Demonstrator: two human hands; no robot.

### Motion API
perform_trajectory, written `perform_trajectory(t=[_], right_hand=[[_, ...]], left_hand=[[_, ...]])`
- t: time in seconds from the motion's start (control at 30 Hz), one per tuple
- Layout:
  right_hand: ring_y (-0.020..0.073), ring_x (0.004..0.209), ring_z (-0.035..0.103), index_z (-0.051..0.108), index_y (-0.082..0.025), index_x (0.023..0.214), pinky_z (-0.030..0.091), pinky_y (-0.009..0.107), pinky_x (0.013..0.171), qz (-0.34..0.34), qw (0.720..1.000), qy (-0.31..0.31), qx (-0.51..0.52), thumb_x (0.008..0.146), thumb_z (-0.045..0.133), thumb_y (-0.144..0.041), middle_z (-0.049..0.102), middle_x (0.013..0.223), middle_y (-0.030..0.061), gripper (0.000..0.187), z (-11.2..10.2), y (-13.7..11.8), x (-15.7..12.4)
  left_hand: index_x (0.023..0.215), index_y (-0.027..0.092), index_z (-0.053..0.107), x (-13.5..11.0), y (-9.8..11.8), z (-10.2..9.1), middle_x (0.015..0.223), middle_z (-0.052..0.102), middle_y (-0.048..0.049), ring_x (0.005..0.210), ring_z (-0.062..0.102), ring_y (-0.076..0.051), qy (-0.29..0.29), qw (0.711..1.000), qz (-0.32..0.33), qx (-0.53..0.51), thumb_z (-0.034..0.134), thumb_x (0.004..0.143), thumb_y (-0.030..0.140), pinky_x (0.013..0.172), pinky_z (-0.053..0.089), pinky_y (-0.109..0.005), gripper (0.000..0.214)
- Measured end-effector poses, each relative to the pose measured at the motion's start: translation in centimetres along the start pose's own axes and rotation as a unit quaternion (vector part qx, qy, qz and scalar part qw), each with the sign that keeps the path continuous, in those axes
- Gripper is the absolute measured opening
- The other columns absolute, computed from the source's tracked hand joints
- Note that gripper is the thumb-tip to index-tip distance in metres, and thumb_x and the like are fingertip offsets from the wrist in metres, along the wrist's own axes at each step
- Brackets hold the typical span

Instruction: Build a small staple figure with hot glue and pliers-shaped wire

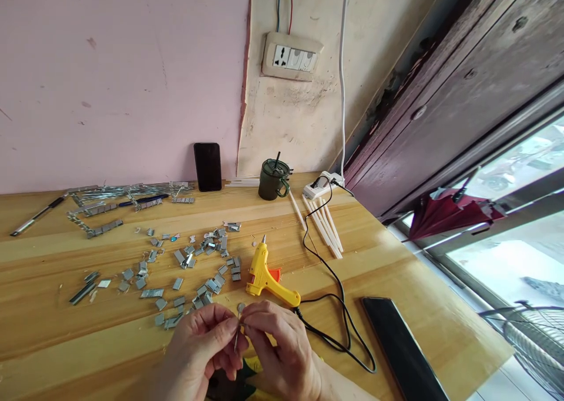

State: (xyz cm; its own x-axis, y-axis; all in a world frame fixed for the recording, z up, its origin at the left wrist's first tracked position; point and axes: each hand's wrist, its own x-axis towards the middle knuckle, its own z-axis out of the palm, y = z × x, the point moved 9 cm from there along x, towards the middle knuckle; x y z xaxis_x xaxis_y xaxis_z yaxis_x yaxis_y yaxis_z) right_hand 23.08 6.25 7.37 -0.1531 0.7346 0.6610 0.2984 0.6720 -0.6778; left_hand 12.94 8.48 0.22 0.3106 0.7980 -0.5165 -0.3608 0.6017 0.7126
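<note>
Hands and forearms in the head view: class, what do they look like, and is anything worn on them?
Both the left hand and the right hand are bare, with no gloves. No ring, watch or bracelet can be seen. The visible right forearm shows no sleeve; little shows beyond the left wrist.

1. Looks like a home, with craft table.
2. Reads as domestic: umbrella at 3 o'clock, fan at 4, scuffed wall at 10.
3. Suggests handwork: glue gun at 6, metal bits at 8.
</note>
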Motion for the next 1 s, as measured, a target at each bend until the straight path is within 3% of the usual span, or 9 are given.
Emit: perform_trajectory(t=[0.07,0.17,0.27,0.37,0.47,0.6,0.7,0.87,1.0], right_hand=[[0.0152,0.067,0.063,0.057,-0.021,0.097,0.051,0.026,0.062,0.031,0.999,0.003,0.018,0.081,0.05,-0.001,0.067,0.074,0.004,0.026,0.1,0.4,-0.2],[0.0138,0.065,0.062,0.061,-0.019,0.092,0.051,0.026,0.063,0.175,0.975,0.023,0.138,0.082,0.06,-0.014,0.066,0.073,0.0022,0.011,0.4,2.8,-0.8],[0.0117,0.058,0.061,0.062,-0.016,0.086,0.051,0.023,0.057,0.332,0.864,0.069,0.371,0.078,0.069,-0.033,0.065,0.069,0.0011,0.02,1.9,5.4,-2.1],[0.0086,0.04,0.056,0.059,-0.013,0.073,0.047,0.018,0.041,0.423,0.738,0.04,0.524,0.073,0.072,-0.04,0.063,0.054,0.0006,0.03,4.5,5.9,-2.9],[0.0081,0.032,0.053,0.057,-0.012,0.067,0.047,0.018,0.035,0.466,0.672,-0.005,0.576,0.071,0.073,-0.042,0.062,0.049,0.0021,0.035,6.2,5.3,-3.5],[0.0067,0.03,0.051,0.058,-0.011,0.067,0.051,0.019,0.036,0.467,0.643,0.017,0.606,0.068,0.076,-0.036,0.063,0.048,0.0014,0.031,6.3,5.0,-3.3],[0.0054,0.029,0.049,0.059,-0.011,0.067,0.052,0.019,0.036,0.462,0.642,0.037,0.611,0.066,0.079,-0.032,0.063,0.048,-0.0001,0.029,5.9,5.1,-3.1],[0.0098,0.032,0.057,0.06,-0.01,0.067,0.052,0.019,0.034,0.477,0.622,0.035,0.62,0.066,0.078,-0.033,0.064,0.049,0.0013,0.029,6.1,5.0,-3.2],[0.0081,0.029,0.053,0.061,-0.009,0.065,0.053,0.021,0.033,0.5,0.588,0.034,0.635,0.066,0.076,-0.028,0.066,0.049,0.0037,0.024,6.5,5.0,-3.6]], left_hand=[[0.056,0.014,0.065,0.0,0.1,0.0,0.048,0.061,0.0016,0.038,0.052,-0.008,-0.007,1.0,0.003,0.004,0.085,0.054,0.034,0.038,0.041,-0.017,0.028],[0.057,0.016,0.065,-0.3,1.1,-0.3,0.048,0.061,0.0021,0.041,0.052,-0.009,0.013,0.998,0.049,0.026,0.082,0.058,0.033,0.04,0.042,-0.018,0.024],[0.057,0.018,0.066,-1.1,3.0,-0.9,0.048,0.061,0.0017,0.045,0.052,-0.011,0.063,0.983,0.153,0.08,0.078,0.062,0.037,0.045,0.044,-0.019,0.023],[0.058,0.021,0.068,-2.3,4.6,-1.5,0.05,0.061,0.0021,0.048,0.053,-0.012,0.125,0.942,0.26,0.169,0.077,0.063,0.032,0.049,0.045,-0.019,0.015],[0.061,0.024,0.07,-3.3,5.5,-1.5,0.056,0.063,0.0019,0.053,0.057,-0.014,0.137,0.894,0.35,0.243,0.074,0.066,0.022,0.054,0.046,-0.02,0.007],[0.072,0.029,0.07,-4.1,6.0,-0.3,0.064,0.069,0.0026,0.058,0.062,-0.015,0.075,0.828,0.453,0.322,0.067,0.07,0.007,0.059,0.047,-0.019,0.023],[0.085,0.031,0.069,-4.8,6.0,0.7,0.07,0.071,0.002,0.061,0.064,-0.015,0.02,0.765,0.516,0.385,0.061,0.072,0.0,0.061,0.049,-0.02,0.034],[0.106,0.027,0.064,-5.6,5.9,1.6,0.078,0.072,-0.0041,0.068,0.068,-0.018,-0.036,0.667,0.589,0.455,0.057,0.074,-0.004,0.064,0.053,-0.023,0.046],[0.116,0.027,0.06,-5.7,5.4,1.4,0.082,0.074,-0.006,0.071,0.068,-0.018,-0.058,0.623,0.609,0.487,0.056,0.075,-0.003,0.067,0.054,-0.025,0.051]])
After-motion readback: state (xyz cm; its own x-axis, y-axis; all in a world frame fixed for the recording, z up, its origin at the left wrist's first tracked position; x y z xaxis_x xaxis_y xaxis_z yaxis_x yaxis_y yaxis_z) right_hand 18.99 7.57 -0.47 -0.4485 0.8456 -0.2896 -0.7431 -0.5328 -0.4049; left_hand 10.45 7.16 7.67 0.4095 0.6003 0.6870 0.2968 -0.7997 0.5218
